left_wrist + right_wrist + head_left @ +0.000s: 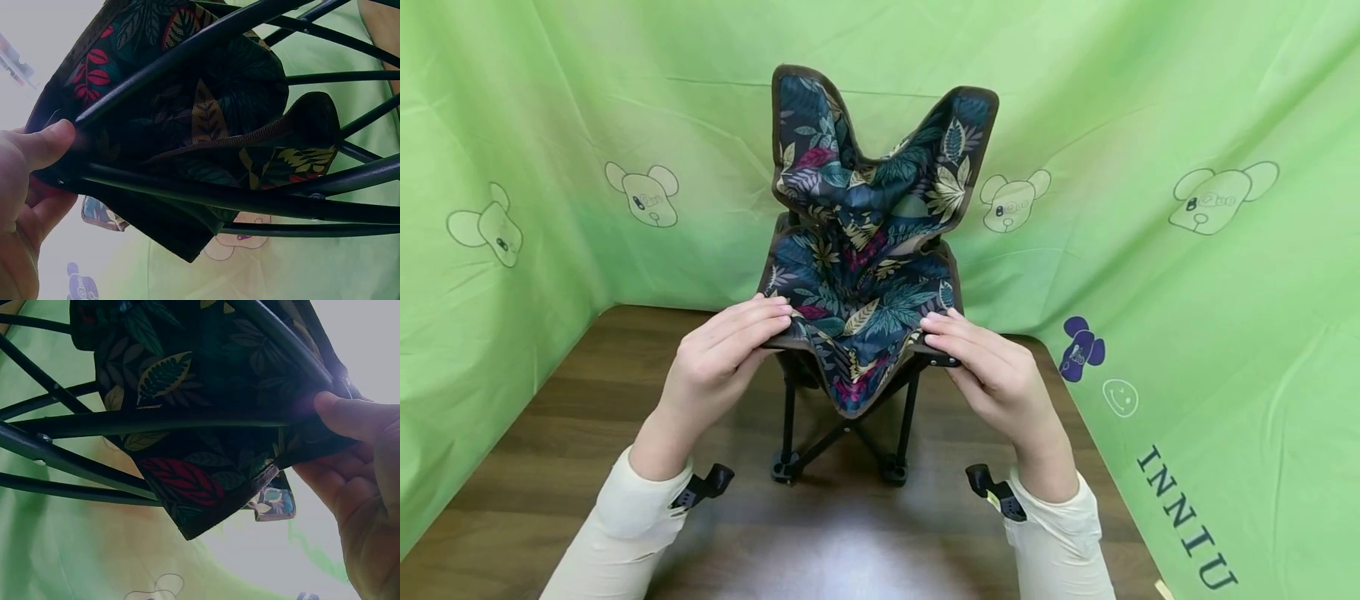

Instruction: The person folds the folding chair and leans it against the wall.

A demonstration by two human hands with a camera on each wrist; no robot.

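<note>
A small folding chair [861, 250] with dark leaf-print fabric and a black metal frame [842, 433] stands on the brown wooden table [587, 450]. My left hand [730, 342] pinches the seat's front left corner, thumb under it and fingers on top. My right hand [981, 350] pinches the front right corner the same way. In the left wrist view my left thumb [47, 144] presses the fabric's edge beside the black frame rods [250, 200]. From below, the right wrist view shows my right thumb [350, 415] on the seat's corner by a rod [156, 422].
Green cloth [1187, 250] printed with bear heads surrounds the table at the back and on both sides. The chair's feet [786, 471] rest near the middle of the table. Bare tabletop lies in front of the chair and to its left.
</note>
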